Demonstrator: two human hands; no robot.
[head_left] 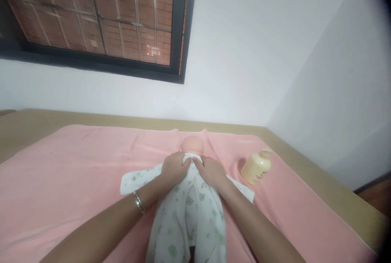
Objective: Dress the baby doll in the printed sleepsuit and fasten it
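A baby doll [193, 144] lies on its back on a pink cloth, only its bald head showing past the collar. Over its body spreads a white baby garment [191, 202] printed with small green figures, its sleeves stretched out to both sides. My left hand [175, 169], with a silver bracelet at the wrist, is closed on the garment's left shoulder by the neck. On the opposite shoulder, my right hand [212, 171] grips the collar edge. Both thumbs point inward and nearly meet below the doll's head. The fingertips are partly hidden.
The pink cloth [91, 189] covers most of a tan surface [305, 169]. To the right of the doll, a cream bottle [256, 167] rests on the cloth, leaning in view. Behind stand a white wall [238, 51] and a dark-framed barred window [122, 18].
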